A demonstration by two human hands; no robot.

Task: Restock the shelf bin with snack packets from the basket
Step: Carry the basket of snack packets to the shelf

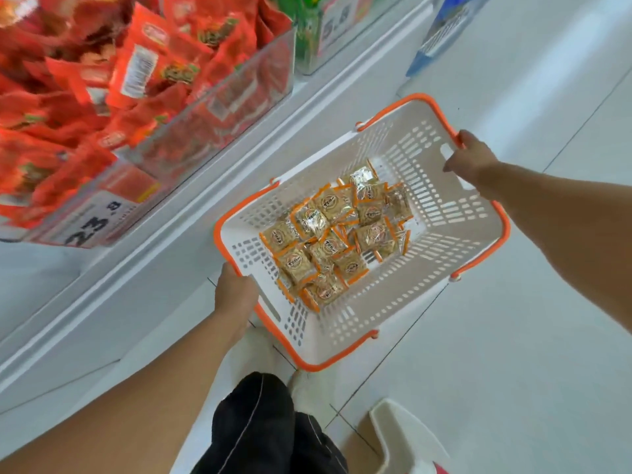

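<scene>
Item: white slotted basket (pixel 441 230) with orange rim and handles, held between both hands above the floor. Left hand (pixel 234 292) grips the near-left end at the rim, fingers curled over the edge. Right hand (pixel 470 160) grips the far-right end beside the handle slot. The hands are well apart, one at each short end.

Contents: snack packets (pixel 337 234), small, square, clear-wrapped with orange seams, piled loosely in the basket bottom between the two hands. None is in hand.

Destination: a clear shelf bin (pixel 219 107), up and to the left of the left hand, heaped with red packets (pixel 143 73). These do not match the basket's stock, so the correct bin cannot be told from this view. A price label (pixel 99 222) sits on its front.

Risks, as judged:
- The basket looks tipped, so the loose packets may slide to one end.
- Releasing one hand to pick would leave the basket hanging by one end, and it could spill.
- The red bin is full above its wall; adding stock there would likely push packets over the edge.
- Stocking the wrong bin, given the mismatch.

Surroundings: a white shelf ledge (pixel 178 234) runs left of the left hand. Pale tiled floor (pixel 513 354) lies below the right hand. A further bin with green goods (pixel 307 35) stands far beyond. A white stool-like object (pixel 407 436) sits near the person's dark trouser leg (pixel 260 422).
</scene>
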